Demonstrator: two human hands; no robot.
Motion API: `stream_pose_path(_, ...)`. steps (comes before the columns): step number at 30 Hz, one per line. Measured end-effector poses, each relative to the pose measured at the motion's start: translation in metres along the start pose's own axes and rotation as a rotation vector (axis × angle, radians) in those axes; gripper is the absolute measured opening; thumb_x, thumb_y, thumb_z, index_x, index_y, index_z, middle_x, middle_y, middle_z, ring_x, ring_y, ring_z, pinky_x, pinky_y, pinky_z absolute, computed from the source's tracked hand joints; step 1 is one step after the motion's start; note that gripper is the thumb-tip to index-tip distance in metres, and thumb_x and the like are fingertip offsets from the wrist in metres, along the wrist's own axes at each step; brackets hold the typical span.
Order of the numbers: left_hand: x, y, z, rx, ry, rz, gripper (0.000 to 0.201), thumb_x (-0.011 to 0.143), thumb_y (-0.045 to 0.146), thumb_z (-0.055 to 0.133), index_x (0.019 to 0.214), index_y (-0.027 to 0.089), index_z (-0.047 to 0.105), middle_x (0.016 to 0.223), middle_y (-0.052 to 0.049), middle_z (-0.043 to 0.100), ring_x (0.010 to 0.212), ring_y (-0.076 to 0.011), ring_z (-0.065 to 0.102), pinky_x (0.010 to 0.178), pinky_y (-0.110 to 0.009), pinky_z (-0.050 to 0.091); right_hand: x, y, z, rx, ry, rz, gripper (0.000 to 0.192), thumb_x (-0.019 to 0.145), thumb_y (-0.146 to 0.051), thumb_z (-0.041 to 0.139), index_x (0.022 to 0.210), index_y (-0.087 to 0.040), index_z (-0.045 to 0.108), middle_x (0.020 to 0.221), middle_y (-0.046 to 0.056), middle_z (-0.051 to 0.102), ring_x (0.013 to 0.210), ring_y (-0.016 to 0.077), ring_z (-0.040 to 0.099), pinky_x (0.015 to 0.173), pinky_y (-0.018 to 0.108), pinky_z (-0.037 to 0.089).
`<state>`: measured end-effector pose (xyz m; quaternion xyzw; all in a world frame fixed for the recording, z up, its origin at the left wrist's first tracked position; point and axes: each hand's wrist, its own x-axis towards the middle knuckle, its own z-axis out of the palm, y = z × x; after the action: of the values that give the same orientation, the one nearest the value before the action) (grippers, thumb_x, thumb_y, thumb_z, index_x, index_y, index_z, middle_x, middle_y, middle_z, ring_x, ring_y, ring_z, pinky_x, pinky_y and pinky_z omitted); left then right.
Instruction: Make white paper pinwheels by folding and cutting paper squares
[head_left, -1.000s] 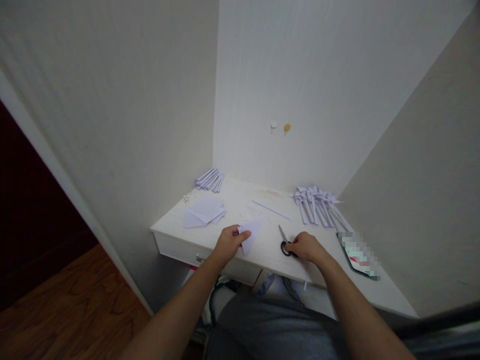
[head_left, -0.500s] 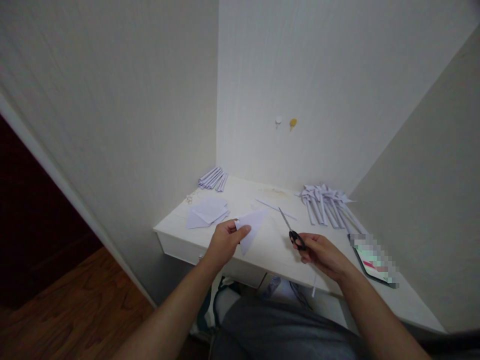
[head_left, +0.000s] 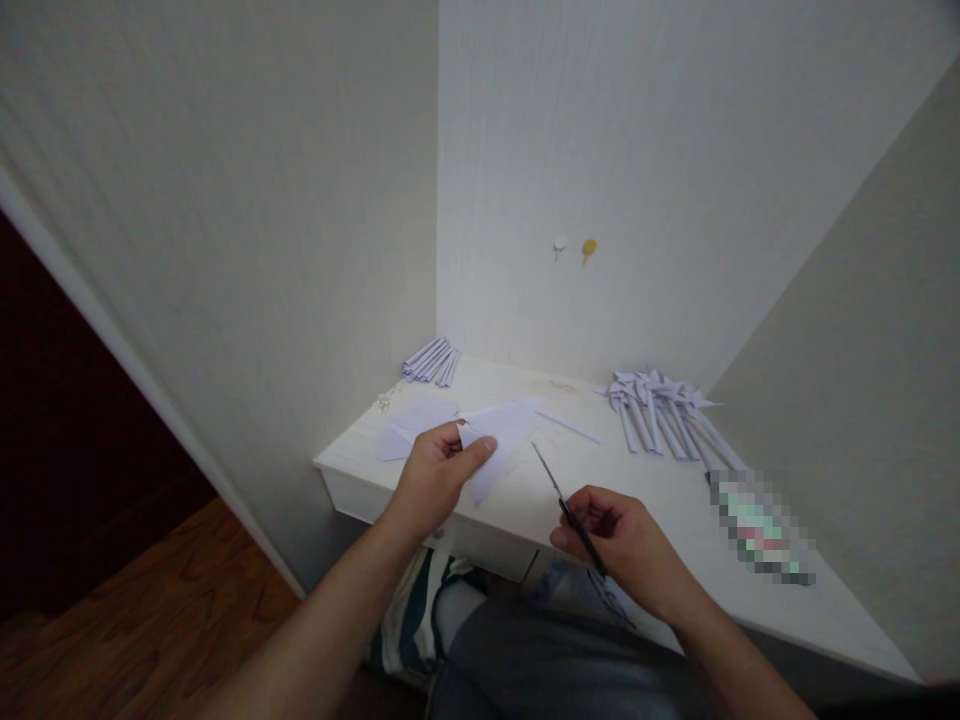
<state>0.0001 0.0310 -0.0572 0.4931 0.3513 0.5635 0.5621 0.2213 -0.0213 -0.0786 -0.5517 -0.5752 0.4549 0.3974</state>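
Lifted off the white desk (head_left: 675, 520) since a second ago, the scissors (head_left: 559, 495) sit gripped in the right hand (head_left: 619, 545), blades pointing far-left toward the folded paper (head_left: 499, 440) pinched by the left hand (head_left: 435, 480).

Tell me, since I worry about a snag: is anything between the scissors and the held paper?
Nothing visible. The scissors in the right hand point across bare desk towards the paper in the left hand.
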Motion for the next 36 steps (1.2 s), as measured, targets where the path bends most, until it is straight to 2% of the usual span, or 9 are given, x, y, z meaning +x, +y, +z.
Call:
stream_pose_path(3, -0.006, 0.011, -0.001, 0.014, 0.007, 0.003, 0.04, 0.06, 0.048, 0.087, 0.078, 0.015, 0.077, 0.072, -0.005, 0.075, 0.059, -0.0162, 0.063, 0.054, -0.025, 0.048, -0.007, -0.003, 0.003, -0.088, -0.037, -0.001, 0.036, 0.056, -0.041, 0.089, 0.062, -0.02, 0.06, 0.054, -0.004, 0.053, 0.051, 0.011, 0.041, 0.046, 0.024, 0.029)
stream_pose_path(9, -0.017, 0.024, 0.001, 0.021, 0.025, 0.026, 0.036, 0.058, 0.044, 0.088, 0.074, 0.014, 0.075, 0.069, -0.005, 0.073, 0.055, -0.015, 0.061, 0.05, -0.024, 0.048, -0.016, -0.01, 0.003, -0.185, -0.062, -0.067, 0.036, 0.056, -0.037, 0.089, 0.06, -0.021, 0.057, 0.057, -0.003, 0.055, 0.056, 0.0136, 0.044, 0.051, 0.025, 0.034)
stream_pose_path(15, -0.024, 0.031, 0.006, 0.063, 0.026, 0.045, 0.032, 0.058, 0.041, 0.086, 0.066, 0.015, 0.07, 0.059, -0.001, 0.066, 0.05, -0.0131, 0.057, 0.046, -0.023, 0.044, -0.027, -0.021, 0.004, -0.181, -0.106, -0.065, 0.037, 0.053, -0.031, 0.089, 0.055, -0.022, 0.053, 0.055, -0.004, 0.053, 0.057, 0.0144, 0.043, 0.053, 0.026, 0.035)
stream_pose_path(20, -0.03, 0.038, 0.01, 0.06, 0.006, 0.062, 0.028, 0.059, 0.04, 0.084, 0.064, 0.017, 0.068, 0.055, 0.001, 0.062, 0.047, -0.0127, 0.054, 0.044, -0.022, 0.042, -0.032, -0.024, 0.005, -0.192, -0.114, -0.072, 0.039, 0.053, -0.035, 0.09, 0.056, -0.022, 0.053, 0.054, -0.004, 0.053, 0.056, 0.0143, 0.043, 0.051, 0.026, 0.035)
stream_pose_path(29, -0.033, 0.035, 0.011, 0.055, -0.018, 0.075, 0.025, 0.063, 0.036, 0.083, 0.065, 0.016, 0.068, 0.059, 0.0, 0.063, 0.049, -0.0111, 0.053, 0.045, -0.021, 0.042, -0.035, -0.027, 0.007, -0.176, -0.107, -0.053, 0.041, 0.053, -0.039, 0.089, 0.054, -0.022, 0.052, 0.053, -0.004, 0.05, 0.054, 0.0135, 0.04, 0.049, 0.025, 0.032)
stream_pose_path(36, -0.031, 0.034, 0.013, 0.043, -0.011, 0.086, 0.024, 0.063, 0.033, 0.082, 0.064, 0.015, 0.068, 0.062, 0.0, 0.064, 0.051, -0.0103, 0.054, 0.047, -0.02, 0.043, -0.035, -0.021, 0.003, -0.2, -0.101, -0.052, 0.041, 0.058, -0.04, 0.088, 0.057, -0.021, 0.051, 0.054, -0.004, 0.049, 0.055, 0.0127, 0.039, 0.049, 0.024, 0.031)
